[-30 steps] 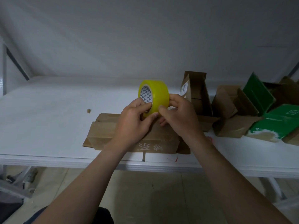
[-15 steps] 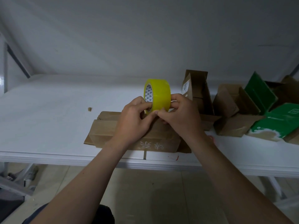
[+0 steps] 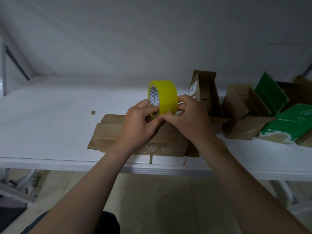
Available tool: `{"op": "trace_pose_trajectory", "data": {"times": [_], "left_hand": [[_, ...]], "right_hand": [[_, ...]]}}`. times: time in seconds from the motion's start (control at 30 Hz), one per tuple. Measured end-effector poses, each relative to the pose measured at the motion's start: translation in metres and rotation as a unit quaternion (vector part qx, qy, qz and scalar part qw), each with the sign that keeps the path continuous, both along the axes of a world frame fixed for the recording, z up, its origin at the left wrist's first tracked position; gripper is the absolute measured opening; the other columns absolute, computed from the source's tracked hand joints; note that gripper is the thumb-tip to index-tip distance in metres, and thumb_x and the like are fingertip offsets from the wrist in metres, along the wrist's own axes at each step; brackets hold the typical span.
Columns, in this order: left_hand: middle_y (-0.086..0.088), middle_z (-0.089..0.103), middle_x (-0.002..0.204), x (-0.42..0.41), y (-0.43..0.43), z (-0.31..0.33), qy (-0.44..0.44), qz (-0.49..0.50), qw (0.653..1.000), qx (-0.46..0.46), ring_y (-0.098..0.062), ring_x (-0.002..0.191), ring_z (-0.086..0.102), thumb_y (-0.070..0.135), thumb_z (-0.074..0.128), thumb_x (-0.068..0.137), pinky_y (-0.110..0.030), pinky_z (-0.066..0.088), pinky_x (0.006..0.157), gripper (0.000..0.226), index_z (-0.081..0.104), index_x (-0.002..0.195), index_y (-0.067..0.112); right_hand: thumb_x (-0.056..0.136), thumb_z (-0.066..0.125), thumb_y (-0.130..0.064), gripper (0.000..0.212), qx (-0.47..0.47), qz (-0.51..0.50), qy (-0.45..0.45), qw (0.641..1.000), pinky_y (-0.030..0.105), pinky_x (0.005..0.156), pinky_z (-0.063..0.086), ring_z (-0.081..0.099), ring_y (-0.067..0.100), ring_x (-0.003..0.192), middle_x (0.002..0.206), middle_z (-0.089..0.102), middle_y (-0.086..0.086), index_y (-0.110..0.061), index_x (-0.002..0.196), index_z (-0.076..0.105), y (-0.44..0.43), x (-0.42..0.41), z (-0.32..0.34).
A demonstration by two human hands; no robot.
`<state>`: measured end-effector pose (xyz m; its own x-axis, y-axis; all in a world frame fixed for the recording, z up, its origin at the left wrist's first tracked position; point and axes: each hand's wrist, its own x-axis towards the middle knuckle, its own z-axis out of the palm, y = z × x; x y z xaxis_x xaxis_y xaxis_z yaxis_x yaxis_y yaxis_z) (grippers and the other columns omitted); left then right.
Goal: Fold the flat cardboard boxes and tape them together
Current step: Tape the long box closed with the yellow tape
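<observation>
A yellow tape roll (image 3: 166, 96) with a white patterned core is held upright above a folded brown cardboard box (image 3: 111, 135) that lies near the table's front edge. My left hand (image 3: 140, 124) grips the roll, with a finger hooked into the core. My right hand (image 3: 189, 118) holds the roll's right side, its thumb and fingers pinching at the outer surface. Whether a tape end is lifted is hidden by my fingers.
The white table (image 3: 50, 119) runs to the wall. At the right stand an upright open brown box (image 3: 205, 92), another brown box (image 3: 243, 114) and green boxes (image 3: 287, 122). A small cardboard scrap (image 3: 93, 112) lies at the left.
The roll has turned so its core faces more to the left and has shifted slightly right. Both hands stayed on it, with the fingers shifting along its rim.
</observation>
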<state>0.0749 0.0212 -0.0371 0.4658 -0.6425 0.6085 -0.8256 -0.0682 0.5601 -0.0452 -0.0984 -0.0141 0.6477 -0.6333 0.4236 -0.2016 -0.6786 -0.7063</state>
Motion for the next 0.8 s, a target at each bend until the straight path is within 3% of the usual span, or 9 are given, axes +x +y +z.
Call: {"op": "trace_pose_trajectory", "data": {"times": [0.07, 0.2, 0.53, 0.7, 0.8], "left_hand": [[0.004, 0.050, 0.073, -0.0003, -0.0003, -0.0002, 0.006, 0.003, 1.000, -0.002, -0.005, 0.066, 0.048, 0.035, 0.073, 0.089, -0.019, 0.030, 0.056, 0.019, 0.079, 0.093, 0.017], [0.003, 0.053, 0.074, -0.0004, -0.0009, -0.0005, 0.013, 0.008, 1.000, -0.006, -0.007, 0.068, 0.050, 0.032, 0.076, 0.087, -0.014, 0.031, 0.055, 0.020, 0.080, 0.100, 0.016], [0.003, 0.052, 0.073, -0.0006, -0.0004, -0.0001, -0.005, 0.004, 1.000, -0.001, -0.006, 0.067, 0.049, 0.031, 0.077, 0.088, -0.013, 0.028, 0.056, 0.017, 0.079, 0.090, 0.014], [0.001, 0.055, 0.074, -0.0008, -0.0007, -0.0009, -0.009, 0.005, 1.000, 0.001, -0.010, 0.067, 0.050, 0.033, 0.077, 0.088, -0.020, 0.034, 0.055, 0.022, 0.080, 0.095, 0.013], [0.002, 0.055, 0.073, -0.0011, -0.0013, -0.0010, -0.009, 0.005, 1.000, -0.005, -0.009, 0.066, 0.050, 0.032, 0.078, 0.087, -0.018, 0.033, 0.055, 0.021, 0.080, 0.095, 0.013]], "right_hand": [[0.083, 0.077, -0.034, 0.035, -0.020, -0.002, 0.000, 1.000, 0.014, 0.063, 0.050, 0.062, 0.000, 0.065, 0.098, 0.078, -0.004, -0.017, 0.112, 0.066, 0.0007, 0.0011, -0.0006], [0.085, 0.075, -0.030, 0.034, -0.037, -0.006, 0.000, 0.999, 0.015, 0.063, 0.049, 0.065, 0.006, 0.069, 0.097, 0.078, -0.001, -0.013, 0.113, 0.067, -0.0013, 0.0014, -0.0010], [0.081, 0.076, -0.040, 0.040, -0.024, 0.005, 0.031, 0.999, 0.029, 0.067, 0.058, 0.068, 0.007, 0.073, 0.098, 0.077, -0.005, -0.021, 0.114, 0.064, -0.0027, -0.0030, 0.0014], [0.085, 0.073, -0.035, 0.035, -0.038, 0.006, 0.031, 0.999, 0.021, 0.061, 0.052, 0.067, 0.008, 0.069, 0.094, 0.078, -0.003, -0.017, 0.113, 0.065, -0.0024, -0.0019, 0.0004], [0.086, 0.073, -0.034, 0.035, -0.033, 0.009, 0.034, 0.999, 0.021, 0.062, 0.052, 0.067, 0.010, 0.071, 0.097, 0.077, -0.002, -0.016, 0.114, 0.064, -0.0033, -0.0018, -0.0001]]}}
